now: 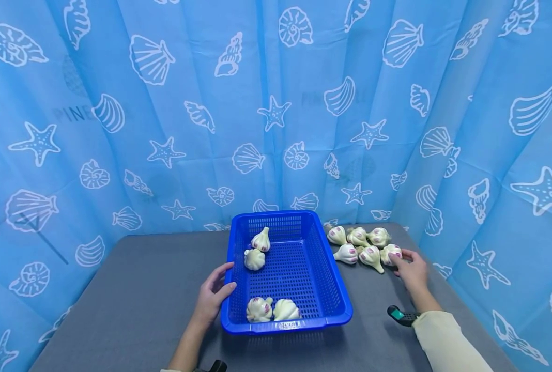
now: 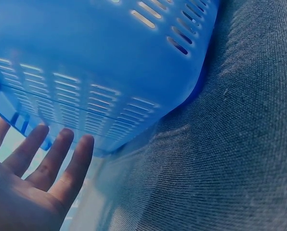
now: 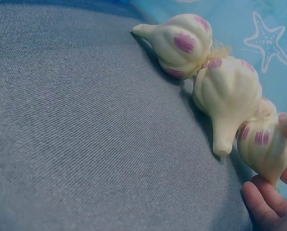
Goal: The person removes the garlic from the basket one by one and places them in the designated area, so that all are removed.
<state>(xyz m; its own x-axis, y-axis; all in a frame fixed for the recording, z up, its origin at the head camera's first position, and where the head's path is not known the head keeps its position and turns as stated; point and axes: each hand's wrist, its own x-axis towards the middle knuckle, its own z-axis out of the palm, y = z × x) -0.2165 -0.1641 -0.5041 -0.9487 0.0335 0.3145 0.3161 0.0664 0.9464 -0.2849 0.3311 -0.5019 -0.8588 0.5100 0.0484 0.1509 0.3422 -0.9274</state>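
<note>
In the head view my left hand rests against the left side of a blue plastic basket, its fingers spread and fairly straight. The left wrist view shows those fingers beside the slotted basket wall. On the right, my right hand holds a garlic bulb at the end of a group, thumb on one side and fingers on the other. That garlic bulb sits beside another garlic bulb with its stem pointing down in the right wrist view.
Inside the basket are two garlic bulbs at the upper left, one garlic bulb among them, and two near its front wall. Several more garlic bulbs lie right of it on the grey tabletop. A blue shell-print curtain surrounds the table.
</note>
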